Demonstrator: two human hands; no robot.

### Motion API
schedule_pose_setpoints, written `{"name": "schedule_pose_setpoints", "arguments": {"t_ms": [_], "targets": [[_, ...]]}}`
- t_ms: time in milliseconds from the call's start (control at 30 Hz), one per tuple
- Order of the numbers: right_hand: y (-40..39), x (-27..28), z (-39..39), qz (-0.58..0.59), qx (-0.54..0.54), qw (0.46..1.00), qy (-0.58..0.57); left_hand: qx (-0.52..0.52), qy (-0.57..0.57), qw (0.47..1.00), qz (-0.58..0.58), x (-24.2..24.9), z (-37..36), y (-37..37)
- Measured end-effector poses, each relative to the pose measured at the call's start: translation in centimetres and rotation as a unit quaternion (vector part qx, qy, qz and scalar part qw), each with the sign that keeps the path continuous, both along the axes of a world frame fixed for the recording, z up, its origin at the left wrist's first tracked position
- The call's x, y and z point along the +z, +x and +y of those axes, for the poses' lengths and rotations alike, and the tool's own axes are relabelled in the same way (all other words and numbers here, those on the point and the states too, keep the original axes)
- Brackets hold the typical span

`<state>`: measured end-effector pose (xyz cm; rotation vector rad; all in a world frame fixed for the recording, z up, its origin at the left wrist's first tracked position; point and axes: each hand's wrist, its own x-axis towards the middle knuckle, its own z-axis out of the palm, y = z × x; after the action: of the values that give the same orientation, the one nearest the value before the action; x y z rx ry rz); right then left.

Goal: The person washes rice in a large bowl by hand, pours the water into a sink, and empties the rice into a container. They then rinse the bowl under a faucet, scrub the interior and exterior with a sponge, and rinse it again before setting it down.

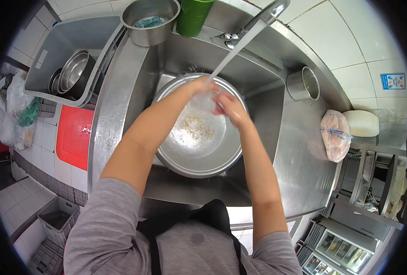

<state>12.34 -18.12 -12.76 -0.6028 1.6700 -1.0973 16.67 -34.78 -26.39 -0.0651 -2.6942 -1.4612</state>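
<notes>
Water streams from the faucet (275,10) onto my left hand (202,86), which is over the far side of a large round metal basin (192,173) in the sink. Close beside it on the right, my right hand (228,106) is over the basin too, its fingers bent toward the left hand. Splashing water blurs both hands' fingers, and whether they hold anything cannot be made out. Small pale tan grains (195,128) lie in shallow water at the basin's bottom.
A metal pot (151,35) and a green container (193,18) stand behind the sink. At left are a grey tub (57,41) with metal bowls and a red lid (73,137). On the right are a small metal pot (299,85) and a wrapped package (335,136).
</notes>
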Motion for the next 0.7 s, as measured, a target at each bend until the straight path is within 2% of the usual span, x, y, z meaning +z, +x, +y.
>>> {"name": "schedule_pose_setpoints", "arguments": {"t_ms": [33,67,100,133,167,233,267,300,333,400,433,467,500,533,567,600,633,667,700], "targets": [[-1.0,-3.0,2.6,0.061,-0.045,0.996,0.048,0.055,0.186,0.975,-0.113,2.5,0.7,0.4],[-1.7,-6.0,5.1,0.122,-0.09,0.984,0.093,0.106,0.36,0.901,-0.218,4.0,0.9,0.4],[-1.1,-7.5,7.7,0.191,-0.188,0.956,0.123,0.105,0.359,0.902,-0.218,3.5,0.6,0.2],[-1.6,-10.4,10.8,0.291,-0.17,0.917,0.214,0.082,0.115,0.966,-0.216,2.3,-0.1,0.0],[-2.3,-12.8,13.8,0.386,-0.149,0.859,0.301,0.056,-0.136,0.969,-0.197,0.6,-0.5,-0.1],[-1.7,-14.2,18.5,0.162,-0.219,0.9,0.34,0.21,-0.269,0.914,-0.22,-5.0,-1.5,1.9],[-0.3,-14.4,19.5,0.082,-0.307,0.892,0.322,0.318,-0.163,0.869,-0.342,1.3,-0.1,3.9],[1.1,-14.6,20.4,0.001,-0.389,0.872,0.297,0.398,-0.158,0.848,-0.31,0.0,0.7,5.6],[1.0,-19.0,22.9,-0.068,-0.435,0.857,0.268,0.476,-0.153,0.821,-0.277,-1.5,0.6,7.7],[2.8,-17.0,22.5,-0.219,-0.495,0.818,0.194,0.506,-0.095,0.768,-0.38,-0.8,0.5,10.0],[2.9,-16.7,22.3,-0.225,-0.496,0.817,0.193,0.505,-0.1,0.767,-0.382,-1.2,-0.3,11.2],[2.6,-16.4,21.9,-0.225,-0.512,0.811,0.171,0.474,0.117,0.783,-0.387,-1.8,-1.3,12.5],[2.4,-16.1,21.2,-0.225,-0.529,0.805,0.146,0.418,0.329,0.761,-0.372,-2.3,-2.5,13.4],[2.3,-15.3,20.1,-0.228,-0.531,0.804,0.138,0.417,0.322,0.766,-0.369,-3.9,-2.9,14.2],[2.1,-14.0,19.0,-0.16,-0.565,0.807,0.056,0.508,0.226,0.759,-0.339,-6.5,-2.5,15.0],[1.8,-12.9,18.4,-0.087,-0.594,0.8,-0.022,0.589,0.13,0.737,-0.307,-6.3,-1.1,15.4],[0.3,-11.8,18.5,-0.072,-0.576,0.813,-0.034,0.587,0.135,0.736,-0.308,-6.1,-0.1,15.7],[-0.7,-10.7,18.9,-0.06,-0.558,0.827,-0.041,0.608,0.234,0.699,-0.293,-1.6,1.9,16.1],[0.0,-7.0,18.1,-0.048,-0.58,0.812,-0.04,0.625,0.328,0.655,-0.272,1.0,3.2,16.7]]}}
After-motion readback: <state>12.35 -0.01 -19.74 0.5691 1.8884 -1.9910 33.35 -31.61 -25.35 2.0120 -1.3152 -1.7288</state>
